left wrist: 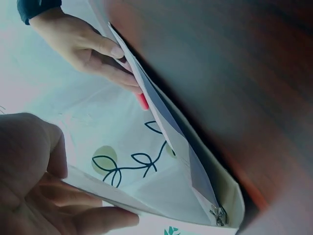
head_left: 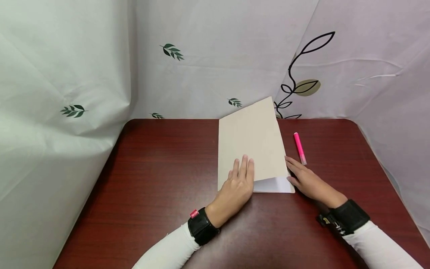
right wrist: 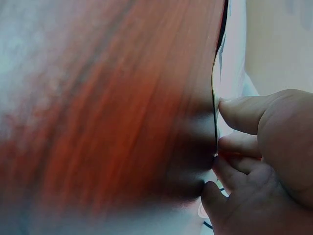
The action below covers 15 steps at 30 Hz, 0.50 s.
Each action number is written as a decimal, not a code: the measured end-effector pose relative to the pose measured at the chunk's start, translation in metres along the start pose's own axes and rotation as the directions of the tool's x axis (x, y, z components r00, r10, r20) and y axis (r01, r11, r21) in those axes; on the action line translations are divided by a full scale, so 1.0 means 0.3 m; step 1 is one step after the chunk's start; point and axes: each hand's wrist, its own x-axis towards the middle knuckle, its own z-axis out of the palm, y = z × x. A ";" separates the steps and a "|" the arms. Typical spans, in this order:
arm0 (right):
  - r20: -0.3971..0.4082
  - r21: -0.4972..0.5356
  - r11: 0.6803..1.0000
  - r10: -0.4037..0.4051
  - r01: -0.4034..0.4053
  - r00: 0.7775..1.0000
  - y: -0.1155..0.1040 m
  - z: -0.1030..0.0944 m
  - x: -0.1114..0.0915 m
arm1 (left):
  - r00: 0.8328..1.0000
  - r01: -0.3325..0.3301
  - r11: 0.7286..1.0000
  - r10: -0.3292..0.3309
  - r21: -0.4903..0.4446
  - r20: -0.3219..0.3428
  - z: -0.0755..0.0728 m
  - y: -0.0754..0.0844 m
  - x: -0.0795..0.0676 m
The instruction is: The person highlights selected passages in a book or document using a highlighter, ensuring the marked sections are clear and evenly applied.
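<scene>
A beige file folder (head_left: 250, 142) lies on the table with its cover partly raised, its far right corner lifted highest. White paper (head_left: 277, 185) shows beneath the cover at the near edge. In the left wrist view, a metal fastener (left wrist: 218, 214) sits inside by the fold. My left hand (head_left: 235, 190) rests on the cover near its lower left, fingers straight and pointing away from me. My right hand (head_left: 310, 183) touches the folder's right edge with extended fingers and thumb. The right wrist view has the right hand's fingertips (right wrist: 230, 110) against that edge.
A pink marker (head_left: 299, 147) with a pale tip end lies right of the folder, just beyond the right hand. The dark red wooden table (head_left: 161, 160) has rounded far corners. A white cloth with leaf prints (head_left: 201, 67) hangs behind and at both sides.
</scene>
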 end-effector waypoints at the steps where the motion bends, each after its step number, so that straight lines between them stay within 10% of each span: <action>1: 0.001 -0.002 1.000 -0.001 0.001 1.000 -0.001 0.000 0.000 | 1.000 0.018 1.000 -0.019 -0.011 -0.010 0.000 0.002 0.000; 15: -0.001 -0.051 0.998 -0.026 0.026 1.000 -0.010 -0.007 0.002 | 0.981 0.097 0.977 -0.126 -0.188 -0.147 -0.008 -0.049 -0.011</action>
